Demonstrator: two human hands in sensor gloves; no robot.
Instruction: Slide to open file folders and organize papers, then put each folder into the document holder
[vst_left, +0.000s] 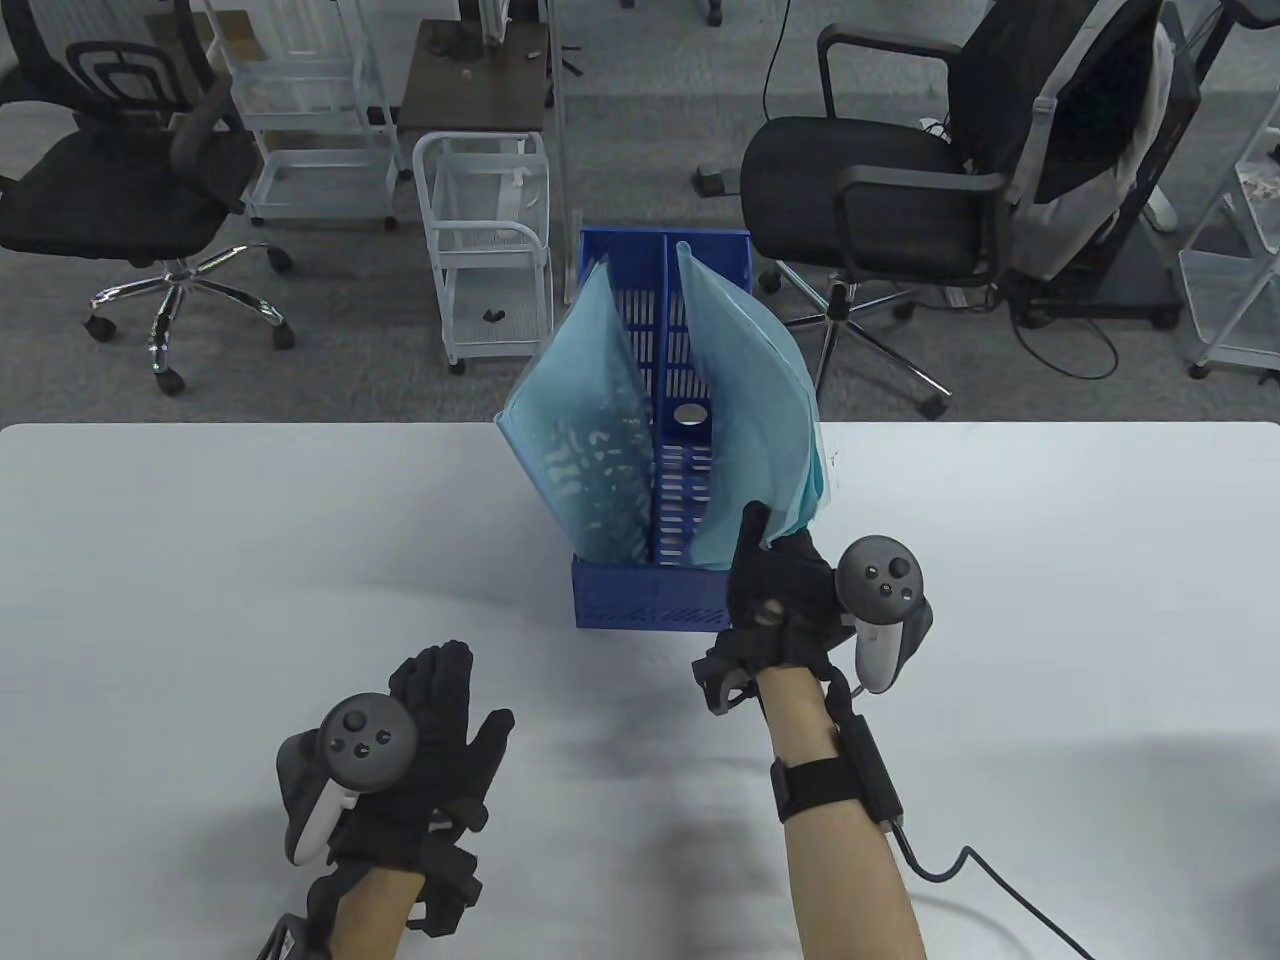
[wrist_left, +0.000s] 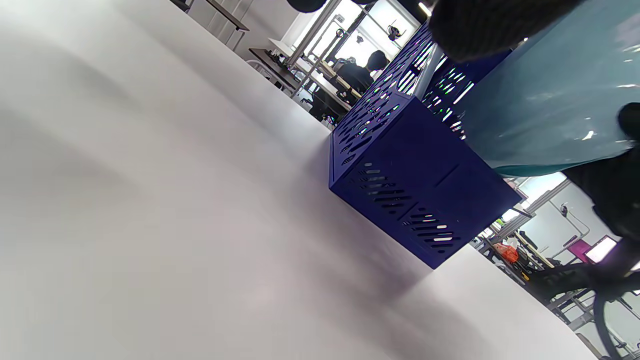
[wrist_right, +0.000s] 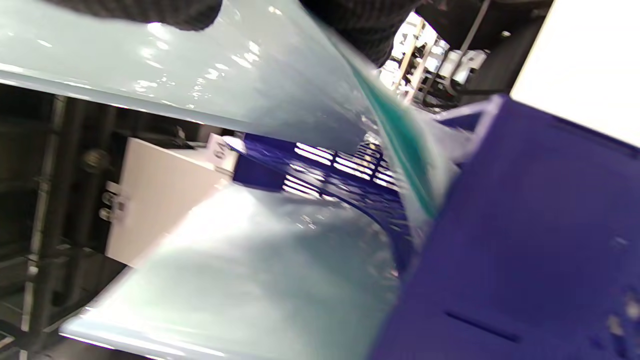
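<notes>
Nearest, the left hand (vst_left: 440, 740) hovers over the smooth white tabletop (vst_left: 200, 560), fingers relaxed, holding nothing. Farther in, the right hand (vst_left: 775, 590) pinches the lower corner of a glossy translucent teal folder (vst_left: 745, 400) standing in the right slot of the perforated blue plastic holder (vst_left: 645, 605); another folder (vst_left: 585, 440) leans in the left slot.

Glossy plastic folder (vst_left: 745, 400) (holder (vst_left: 640, 600) perforated).
</notes>
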